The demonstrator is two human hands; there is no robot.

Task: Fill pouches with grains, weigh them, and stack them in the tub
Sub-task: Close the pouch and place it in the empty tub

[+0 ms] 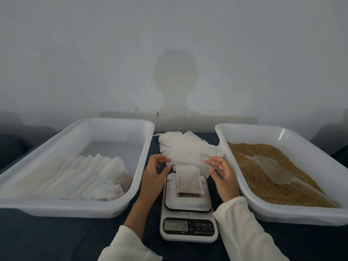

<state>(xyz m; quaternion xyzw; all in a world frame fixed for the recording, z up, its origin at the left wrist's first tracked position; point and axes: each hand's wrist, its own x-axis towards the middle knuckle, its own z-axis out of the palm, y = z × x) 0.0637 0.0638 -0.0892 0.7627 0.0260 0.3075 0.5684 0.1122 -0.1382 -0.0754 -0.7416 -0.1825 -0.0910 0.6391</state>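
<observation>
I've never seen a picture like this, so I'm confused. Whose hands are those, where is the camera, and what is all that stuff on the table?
No machine here: a person wears a camera on their head, looking down. Their left hand and right hand pinch an empty white pouch with their fingers. Below it, a filled pouch lies on a small scale. More empty pouches lie behind. The left tub holds rows of filled pouches; the right tub holds brown grains and a clear scoop.
</observation>
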